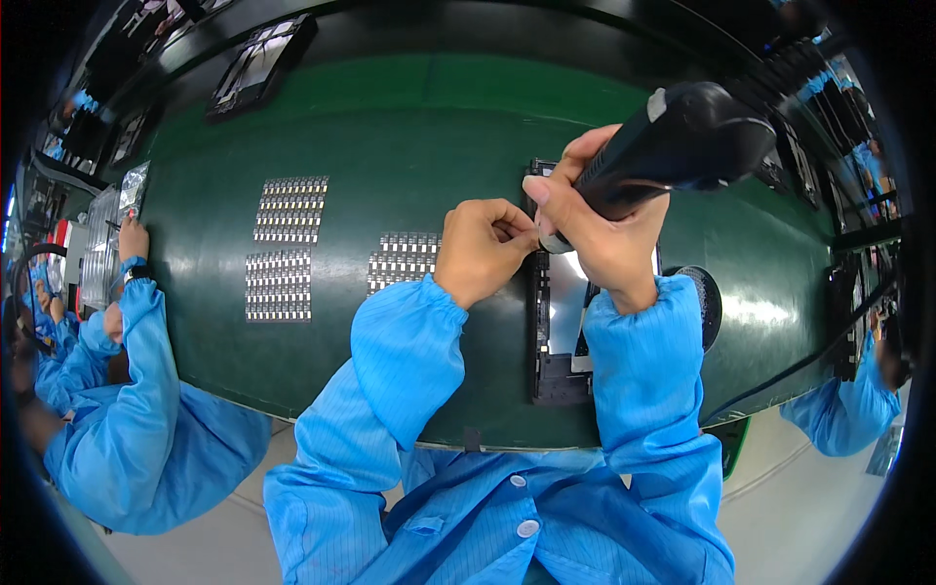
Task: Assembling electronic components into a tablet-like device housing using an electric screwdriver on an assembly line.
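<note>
My right hand (619,234) is wrapped round a black electric screwdriver (673,146), held tilted, with its lower end pointing down at a black rectangular device frame (561,380). The frame lies on the green table, with a shiny silver panel (565,302) inside it; my right hand and sleeve hide much of it. Beside the screwdriver's lower end, my left hand (485,244) is closed in a pinch at the frame's left edge. Whatever its fingertips hold, if anything, is too small or hidden to name. The screwdriver's tip is also hidden.
Sheets of small parts in rows (292,210) lie on the green table (429,127) to the left, one partly behind my left hand. A round black dish (707,302) sits right of my right sleeve. Another device (261,66) lies far left. Co-workers in blue sit at both sides.
</note>
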Tool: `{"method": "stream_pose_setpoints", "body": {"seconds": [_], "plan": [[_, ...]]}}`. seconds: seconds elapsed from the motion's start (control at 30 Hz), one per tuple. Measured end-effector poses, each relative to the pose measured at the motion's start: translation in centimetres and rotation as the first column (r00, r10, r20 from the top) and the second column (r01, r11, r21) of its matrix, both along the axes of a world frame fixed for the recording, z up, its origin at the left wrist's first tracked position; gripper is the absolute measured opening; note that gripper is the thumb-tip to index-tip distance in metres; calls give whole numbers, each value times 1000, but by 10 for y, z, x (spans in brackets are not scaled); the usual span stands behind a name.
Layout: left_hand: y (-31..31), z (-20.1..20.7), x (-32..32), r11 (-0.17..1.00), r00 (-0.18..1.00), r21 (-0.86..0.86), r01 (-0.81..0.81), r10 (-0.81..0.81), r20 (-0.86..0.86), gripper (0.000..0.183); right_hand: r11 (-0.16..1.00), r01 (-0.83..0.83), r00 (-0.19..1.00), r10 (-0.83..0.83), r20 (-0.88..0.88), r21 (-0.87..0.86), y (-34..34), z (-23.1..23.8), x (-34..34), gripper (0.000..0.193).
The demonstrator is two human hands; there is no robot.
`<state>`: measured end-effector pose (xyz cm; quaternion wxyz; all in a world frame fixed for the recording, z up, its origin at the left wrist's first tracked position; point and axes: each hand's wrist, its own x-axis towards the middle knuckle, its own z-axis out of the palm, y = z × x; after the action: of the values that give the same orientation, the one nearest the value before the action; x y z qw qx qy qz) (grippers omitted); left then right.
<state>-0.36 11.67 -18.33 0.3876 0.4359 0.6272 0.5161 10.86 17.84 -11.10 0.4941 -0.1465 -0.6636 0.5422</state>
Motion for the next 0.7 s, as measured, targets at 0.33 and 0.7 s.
{"method": "stream_pose_setpoints", "body": {"seconds": [0.33,0.7], "plan": [[-54,40,-73,998,774,62,-25,59,-631,36,974,227,971,-226,-82,3,6,28,115,50],[-66,37,-75,972,810,-225,-72,-75,-581,38,919,334,896,-379,-232,-209,6,-11,179,36]]}}
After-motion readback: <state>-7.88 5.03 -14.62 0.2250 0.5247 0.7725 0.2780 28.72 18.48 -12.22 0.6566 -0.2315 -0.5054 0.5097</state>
